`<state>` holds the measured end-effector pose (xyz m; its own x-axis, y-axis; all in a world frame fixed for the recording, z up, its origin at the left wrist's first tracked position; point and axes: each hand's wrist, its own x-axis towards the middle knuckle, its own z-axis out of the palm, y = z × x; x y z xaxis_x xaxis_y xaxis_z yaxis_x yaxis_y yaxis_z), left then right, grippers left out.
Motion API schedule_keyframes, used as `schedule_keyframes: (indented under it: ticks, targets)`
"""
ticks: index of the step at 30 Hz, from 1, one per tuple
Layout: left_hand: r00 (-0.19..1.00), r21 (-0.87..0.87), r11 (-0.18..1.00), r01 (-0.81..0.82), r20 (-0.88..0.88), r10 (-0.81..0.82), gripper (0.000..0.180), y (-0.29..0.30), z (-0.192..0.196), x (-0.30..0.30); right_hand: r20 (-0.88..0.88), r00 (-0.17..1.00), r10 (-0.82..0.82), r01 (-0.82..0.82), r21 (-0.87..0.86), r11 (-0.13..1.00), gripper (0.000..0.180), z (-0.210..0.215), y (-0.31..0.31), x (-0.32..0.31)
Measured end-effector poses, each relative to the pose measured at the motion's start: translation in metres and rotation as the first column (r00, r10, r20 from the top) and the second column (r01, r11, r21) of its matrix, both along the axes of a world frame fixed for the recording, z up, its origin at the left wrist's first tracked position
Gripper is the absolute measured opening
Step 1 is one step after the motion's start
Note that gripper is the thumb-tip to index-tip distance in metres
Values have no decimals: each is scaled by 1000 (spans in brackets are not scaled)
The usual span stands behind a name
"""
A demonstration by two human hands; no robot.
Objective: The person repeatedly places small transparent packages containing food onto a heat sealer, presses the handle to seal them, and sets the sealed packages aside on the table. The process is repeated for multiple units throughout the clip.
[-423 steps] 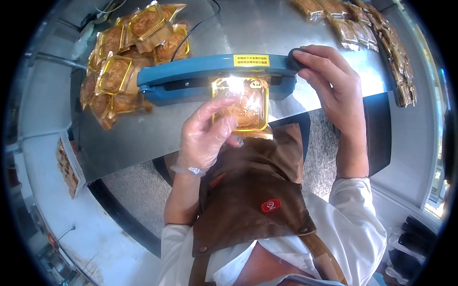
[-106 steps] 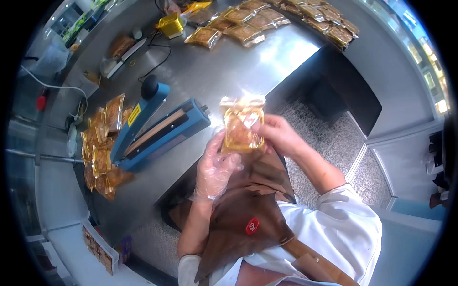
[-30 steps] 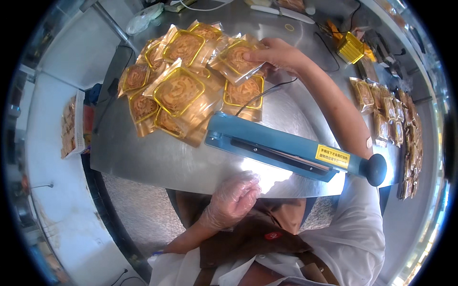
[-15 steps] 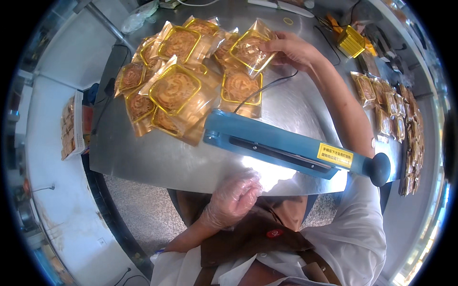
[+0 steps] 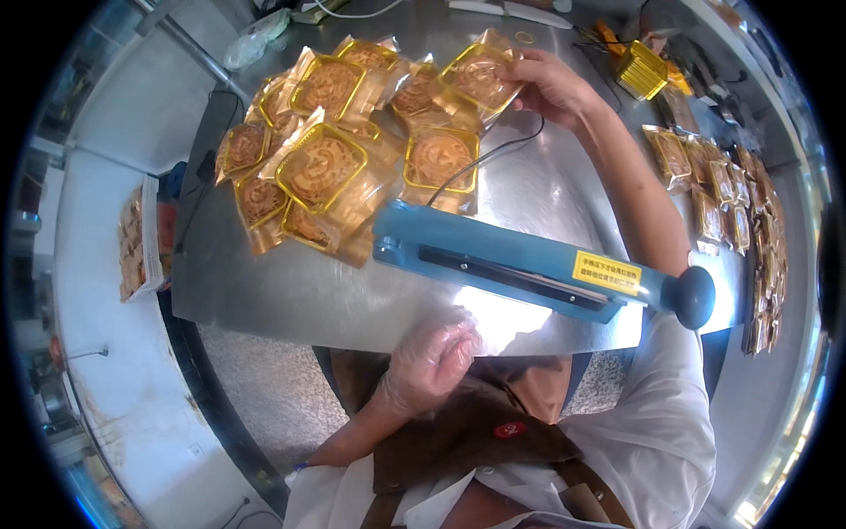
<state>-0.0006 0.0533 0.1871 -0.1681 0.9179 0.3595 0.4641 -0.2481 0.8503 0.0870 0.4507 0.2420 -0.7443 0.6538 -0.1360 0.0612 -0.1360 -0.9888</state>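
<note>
One gloved left hand: just this side of the blue sealer, fingers curled in together; whether anything hides inside, I cannot tell!
Blue sealer: stretched across the metal table, black knob at its right end, a dark cord trailing off behind.
Wrapped cakes: a golden heap, overlapping at all angles, beyond the sealer's left end.
Bare right hand: reaching past the sealer's right end, thumb and fingers clamped on one packet's edge.
Held packet: there it is, tilted, beyond the sealer, at the heap's right side.
Packet rows: right of the sealer and farther back.
Gold trays: nested, farther beyond the sealer's right half.
</note>
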Motion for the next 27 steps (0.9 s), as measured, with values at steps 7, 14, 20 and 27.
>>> schedule_keyframes:
  ticks: [7, 14, 20, 27]
  targets:
    - [974, -112, 990, 86, 217, -61, 22, -3, 2, 0, -90, 990, -110, 111, 9, 994, 44, 39, -21, 108]
    - [962, -129, 987, 96, 267, -58, 23, 4, -14, 10, -180, 904, -388, 387, -42, 921, 43, 34, -108, 261]
    - [868, -298, 876, 379, 444, -224, 32, -9, 8, 79, -321, 709, -628, 583, -234, 778, 50, -13, -235, 283]
    - [705, -308, 768, 562, 664, -249, 31, 13, 38, 129, -494, 528, -691, 506, -470, 723, 47, -31, -342, 230]
